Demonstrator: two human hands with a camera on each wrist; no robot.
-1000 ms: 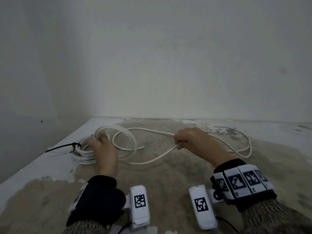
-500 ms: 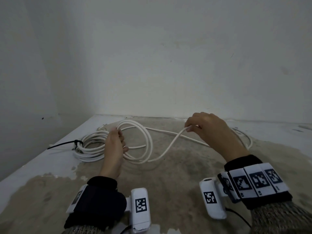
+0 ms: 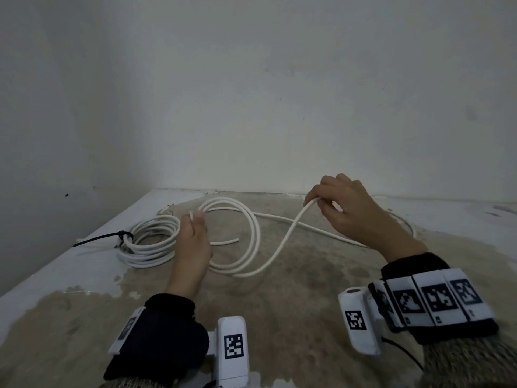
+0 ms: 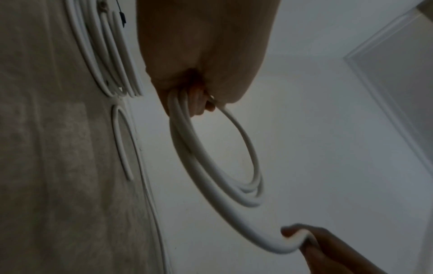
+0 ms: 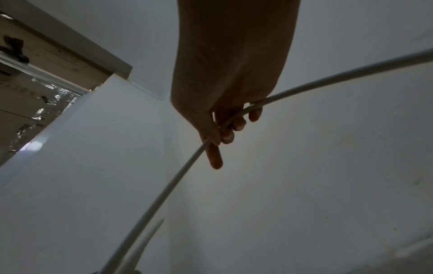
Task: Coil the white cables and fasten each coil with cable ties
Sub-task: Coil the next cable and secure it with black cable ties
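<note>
My left hand (image 3: 194, 233) grips several loops of a white cable (image 3: 253, 233), held up off the floor; the left wrist view shows the loops (image 4: 211, 166) hanging from its curled fingers. From the loops the cable rises to my right hand (image 3: 344, 208), which pinches it between thumb and fingers, as the right wrist view shows at the cable (image 5: 178, 176). The rest of that cable trails away on the floor behind the right hand. At the left lies a finished white coil (image 3: 148, 245), fastened with a black cable tie (image 3: 112, 236).
The floor (image 3: 293, 289) is stained brown, with a pale strip along its left edge. White walls meet in a corner straight ahead. A short loose cable end (image 3: 223, 242) lies on the floor inside the held loops.
Both hands have risen. The left hand lifted its loops off the floor, and the right hand drew the cable up and to the right.
</note>
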